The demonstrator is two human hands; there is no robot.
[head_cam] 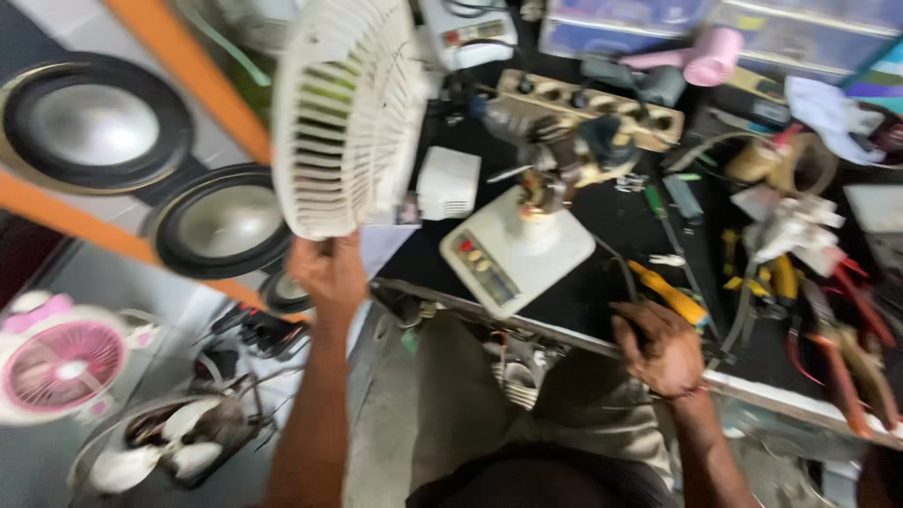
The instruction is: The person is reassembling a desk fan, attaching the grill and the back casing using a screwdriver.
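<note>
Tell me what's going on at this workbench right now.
A person seated at a cluttered black workbench holds up a white fan grille in the left hand, off to the left of the bench. The right hand rests on the bench's front edge, its grip closed, possibly on something I can't make out. On the bench stands a white fan base with its bare motor exposed, with a yellow-handled tool and red-handled pliers scattered nearby. A small pink fan sits on the floor.

Repair workshop: cluttered bench (602, 221) with pliers (851, 362), screwdriver (670, 293), dismantled fans (61, 362), loose speakers (94, 122).
</note>
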